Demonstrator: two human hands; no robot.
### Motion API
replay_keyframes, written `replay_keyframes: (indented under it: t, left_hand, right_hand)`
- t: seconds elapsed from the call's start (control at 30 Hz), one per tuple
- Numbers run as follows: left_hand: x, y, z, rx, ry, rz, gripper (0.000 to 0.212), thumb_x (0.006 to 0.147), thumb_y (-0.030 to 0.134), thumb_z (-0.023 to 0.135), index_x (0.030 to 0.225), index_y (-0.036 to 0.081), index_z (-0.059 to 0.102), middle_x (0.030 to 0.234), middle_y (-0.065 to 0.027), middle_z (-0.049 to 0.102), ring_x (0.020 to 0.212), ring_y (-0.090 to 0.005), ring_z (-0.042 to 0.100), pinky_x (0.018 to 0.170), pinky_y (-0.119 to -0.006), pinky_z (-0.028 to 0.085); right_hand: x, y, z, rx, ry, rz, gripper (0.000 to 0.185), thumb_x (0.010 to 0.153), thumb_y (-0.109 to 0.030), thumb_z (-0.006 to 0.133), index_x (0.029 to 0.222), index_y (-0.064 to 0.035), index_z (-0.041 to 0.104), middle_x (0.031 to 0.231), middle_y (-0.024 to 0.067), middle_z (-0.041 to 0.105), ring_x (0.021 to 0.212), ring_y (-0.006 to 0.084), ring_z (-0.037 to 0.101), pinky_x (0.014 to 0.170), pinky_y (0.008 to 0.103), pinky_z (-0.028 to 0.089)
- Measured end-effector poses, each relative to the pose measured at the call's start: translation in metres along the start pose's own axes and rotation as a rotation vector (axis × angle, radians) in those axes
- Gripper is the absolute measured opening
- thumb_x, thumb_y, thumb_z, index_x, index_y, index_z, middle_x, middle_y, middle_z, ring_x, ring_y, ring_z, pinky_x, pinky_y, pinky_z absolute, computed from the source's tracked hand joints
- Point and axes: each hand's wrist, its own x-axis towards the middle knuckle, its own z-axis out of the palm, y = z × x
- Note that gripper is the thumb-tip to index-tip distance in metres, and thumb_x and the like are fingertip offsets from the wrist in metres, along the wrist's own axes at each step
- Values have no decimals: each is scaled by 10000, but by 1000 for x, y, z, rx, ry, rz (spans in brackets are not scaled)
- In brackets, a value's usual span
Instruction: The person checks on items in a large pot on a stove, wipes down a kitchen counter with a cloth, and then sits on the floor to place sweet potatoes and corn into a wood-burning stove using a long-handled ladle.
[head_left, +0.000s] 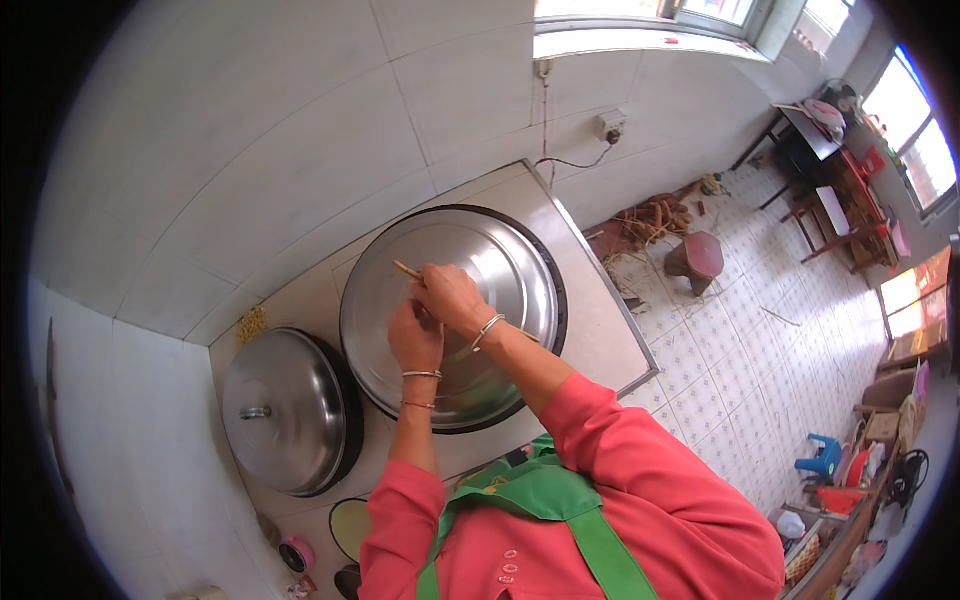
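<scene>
A large round metal lid (390, 337) covers the wok set into the tiled stove. My right hand (450, 296) is over the lid, closed on a thin wooden stick (406, 268), perhaps chopsticks, whose end sticks out to the left; a thin tip also shows beyond my right wrist. My left hand (417, 334) is curled just below and left of my right hand, close to or touching it. What lies inside the left fingers is hidden, as is the lid's handle if there is one.
A smaller domed lid (289, 412) with a metal handle stands left. Behind it lie yellow bits (252, 325). A white tiled wall rises beyond the stove. Right of the stove edge (592, 262) are a stool (695, 262) and firewood (660, 216) on the floor.
</scene>
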Motion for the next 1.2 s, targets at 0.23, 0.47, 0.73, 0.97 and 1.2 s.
replay_keyframes:
  t: [0.23,0.47,0.73,0.97,1.2]
  left_hand:
    - [-11,21,-7,96,50,80,357,690,141,697,995,34,546,964,-136,580,942,-333,521,852,-426,394]
    - [-25,36,-7,66,113,158,346,694,112,685,1002,44,542,1000,-126,563,997,-316,497,894,-412,378]
    - [-27,29,-6,74,107,57,324,708,108,677,998,44,547,1000,-116,571,994,-310,500,886,-403,390]
    - [-29,24,-10,93,126,11,320,721,113,670,1004,39,541,980,-115,577,970,-309,508,862,-403,404]
    - [-32,16,-13,86,127,-23,301,726,113,666,991,38,543,949,-113,583,946,-307,512,844,-399,410]
  right_hand:
    - [-35,14,-54,-108,205,-32,285,892,-334,507,825,-63,564,670,162,605,670,368,591,594,445,457]
    - [-81,51,-100,-57,346,-4,194,894,-244,530,924,-62,589,693,169,600,645,359,580,578,429,440]
    - [-112,95,-122,-287,578,75,225,880,-308,545,884,-102,635,757,101,573,702,287,588,609,383,474]
    - [-124,128,-131,-199,607,44,184,882,-248,578,916,-74,630,778,95,541,655,257,565,612,358,458]
    - [-152,177,-89,-215,586,-126,158,834,-103,617,986,-63,624,888,118,514,801,270,547,683,352,462]
